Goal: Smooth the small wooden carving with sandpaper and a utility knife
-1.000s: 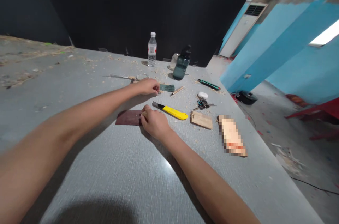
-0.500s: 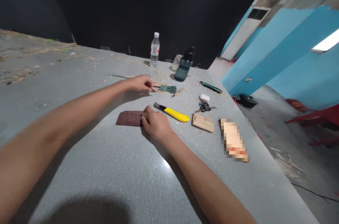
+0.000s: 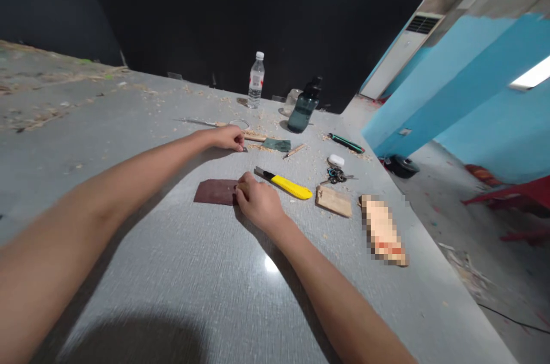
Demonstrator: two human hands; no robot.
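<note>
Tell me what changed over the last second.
The left hand moved left, uncovering a pale stick by the green piece. Whether it grasped or released anything is unclear. The right hand stayed at the maroon sheet; the yellow knife stayed put.

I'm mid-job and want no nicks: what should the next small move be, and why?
Probably slide the yellow cutter farther from the right hand. Its blade looks exposed and lies just beyond that hand, which rests at the right end of the brown sheet. The left hand is up beyond the blade's tip, so both hands seem close to it.
</note>
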